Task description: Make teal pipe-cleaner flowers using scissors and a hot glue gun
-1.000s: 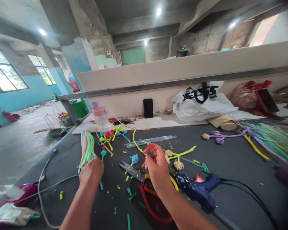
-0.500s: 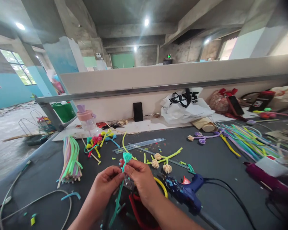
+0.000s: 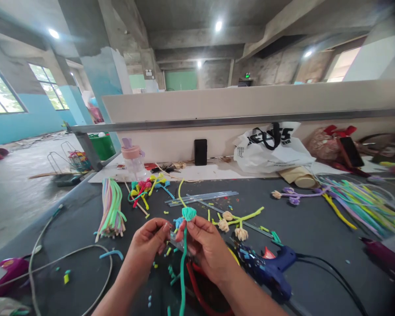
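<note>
Evidently in hand, teal chenille flower [image 3: 188, 214]: above the near middle of the dark surface [image 3: 309, 228], in front of the person, its rounded, ridged head just over the fingers.
Right hand [image 3: 210, 245]: fingers grasping the flower at the neck, right below the head.
Left hand [image 3: 148, 243]: just left of the flower, thumb and forefinger drawn together; whether anything thin sits between them, I cannot tell.
Teal weight and feel: probably very light, soft and fuzzy outside, with a bendable core; it should not slip much, though hard squeezing could flatten the head.
Teal hold: the neck looks the best place to pinch, as it steadies the head without crushing it; the stem [image 3: 183, 272] offers a second grip, but would likely flex.
Teal direction: head toward the far side, stem trailing to the near edge of the view; the long axis runs near to far, almost straight, with a slight bend.
Red-handled scissors [image 3: 200, 289]: below the hands, partly hidden.
Blue glue gun [image 3: 274, 270]: to the right of the right hand.
</note>
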A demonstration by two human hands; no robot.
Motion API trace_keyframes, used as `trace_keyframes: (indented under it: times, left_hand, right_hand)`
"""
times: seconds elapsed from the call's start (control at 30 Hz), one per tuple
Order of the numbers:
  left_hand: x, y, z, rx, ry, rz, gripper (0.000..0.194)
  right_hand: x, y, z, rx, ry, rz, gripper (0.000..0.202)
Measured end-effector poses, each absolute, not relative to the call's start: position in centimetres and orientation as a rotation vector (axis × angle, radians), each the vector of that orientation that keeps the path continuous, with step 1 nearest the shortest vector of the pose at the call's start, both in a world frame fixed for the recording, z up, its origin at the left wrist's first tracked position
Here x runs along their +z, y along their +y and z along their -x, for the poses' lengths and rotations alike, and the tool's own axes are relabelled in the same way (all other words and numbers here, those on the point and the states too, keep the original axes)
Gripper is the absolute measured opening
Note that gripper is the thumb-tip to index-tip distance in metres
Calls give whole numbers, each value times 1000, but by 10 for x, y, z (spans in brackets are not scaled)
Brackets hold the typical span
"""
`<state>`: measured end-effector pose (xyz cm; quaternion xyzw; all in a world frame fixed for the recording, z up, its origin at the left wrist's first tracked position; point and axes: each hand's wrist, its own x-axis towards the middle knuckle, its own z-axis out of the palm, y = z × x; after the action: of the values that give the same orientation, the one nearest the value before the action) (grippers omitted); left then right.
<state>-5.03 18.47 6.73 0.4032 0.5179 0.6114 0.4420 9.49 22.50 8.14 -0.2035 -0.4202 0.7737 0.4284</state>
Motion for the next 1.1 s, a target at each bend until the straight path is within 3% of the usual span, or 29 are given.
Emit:
trace_keyframes:
  times: [0.17,0.33,0.5,0.57,0.67,0.9,1.0,1.1]
  left_hand:
    - [67,186,59,1678,1319,-1030,15]
    - [83,182,93,2212,1326,-853,6]
    - [109,163,111,2273,1304,-897,12]
    - [116,155,105,2069,1506,-1046,16]
    - [119,144,85,1317,1867,-1529,28]
    - [98,117,33,199,1873,-1865,14]
    - [85,110,25,-6,1979,-1757,11]
    - [68,109,27,65,1939,-1822,16]
  right_hand:
    - [81,228,-96,1996,-960,497,20]
    - [80,235,-99,1919,-955,567,17]
    - [84,242,-106,1850,-953,572,16]
    - [86,246,-109,1817,-936,545,16]
    - [89,249,-111,1804,-946,547,18]
    - [87,244,-109,1820,-1001,568,20]
    - [86,243,-108,1818,-1026,525,20]
    - [83,244,-108,1857,-1040,505,19]
